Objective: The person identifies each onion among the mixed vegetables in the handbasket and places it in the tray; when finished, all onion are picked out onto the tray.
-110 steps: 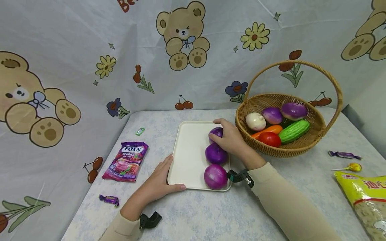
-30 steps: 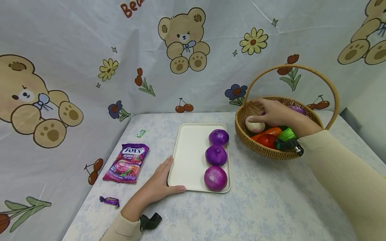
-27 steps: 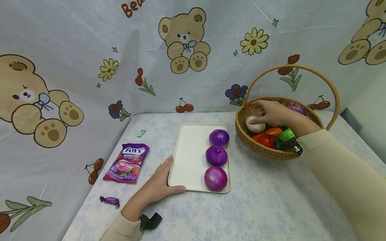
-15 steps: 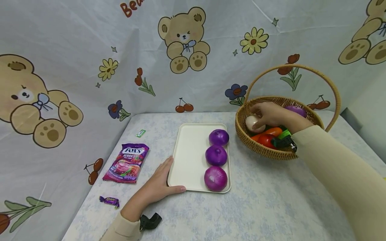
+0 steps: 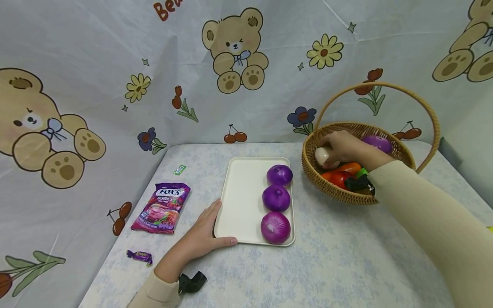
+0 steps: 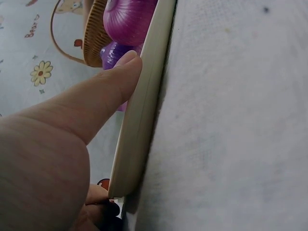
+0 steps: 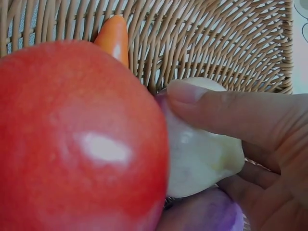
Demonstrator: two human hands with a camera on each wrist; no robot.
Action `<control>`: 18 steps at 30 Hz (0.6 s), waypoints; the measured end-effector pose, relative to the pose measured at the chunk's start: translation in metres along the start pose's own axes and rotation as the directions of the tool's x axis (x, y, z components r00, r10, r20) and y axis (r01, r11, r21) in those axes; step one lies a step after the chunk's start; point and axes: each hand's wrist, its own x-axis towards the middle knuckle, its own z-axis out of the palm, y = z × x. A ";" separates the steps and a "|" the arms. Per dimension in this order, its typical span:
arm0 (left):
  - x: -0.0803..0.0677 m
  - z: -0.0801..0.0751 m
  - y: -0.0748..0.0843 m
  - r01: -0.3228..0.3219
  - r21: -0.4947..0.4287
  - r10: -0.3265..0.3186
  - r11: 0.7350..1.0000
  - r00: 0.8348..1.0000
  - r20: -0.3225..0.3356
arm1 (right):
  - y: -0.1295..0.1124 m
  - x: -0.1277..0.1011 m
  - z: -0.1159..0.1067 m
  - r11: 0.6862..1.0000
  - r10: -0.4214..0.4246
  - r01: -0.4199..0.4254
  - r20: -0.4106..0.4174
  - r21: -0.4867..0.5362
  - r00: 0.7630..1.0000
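In the wicker basket (image 5: 335, 190), my right hand (image 5: 344, 147) grips a white turnip (image 7: 202, 154) with a purple edge. The right wrist view shows its thumb (image 7: 226, 108) across the near side and the other fingers curled round behind. A purple turnip (image 7: 204, 214) lies beside it, and a red tomato (image 7: 82, 139) fills the left of that view. My left hand (image 5: 194, 235) rests at the lower left corner of the cream tray (image 5: 240, 196), fingers straight along its side, thumb at its front rim. Three purple onions (image 5: 276, 197) stand in a column on the tray's right side.
A carrot (image 5: 348, 168) and another purple turnip (image 5: 377, 144) are also in the basket, under its tall arched handle (image 5: 431, 115). Left of the tray lie a candy bag (image 5: 161, 208), a purple wrapped candy (image 5: 140, 256) and a small green packet (image 5: 179, 170).
My right hand has gone from the top onion on the tray into the basket, then closed its fingers round the white turnip. The left hand stays at the tray.
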 end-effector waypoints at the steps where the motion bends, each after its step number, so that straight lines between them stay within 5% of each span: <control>1: 0.000 0.000 0.000 -0.004 0.000 0.004 1.000 1.000 -0.004 | 0.000 0.000 0.000 1.000 -0.001 0.001 -0.007 0.000 1.000; 18: 0.000 0.000 0.000 -0.005 -0.005 0.005 1.000 1.000 -0.001 | 0.000 -0.011 -0.016 0.988 0.016 -0.007 -0.057 0.157 0.998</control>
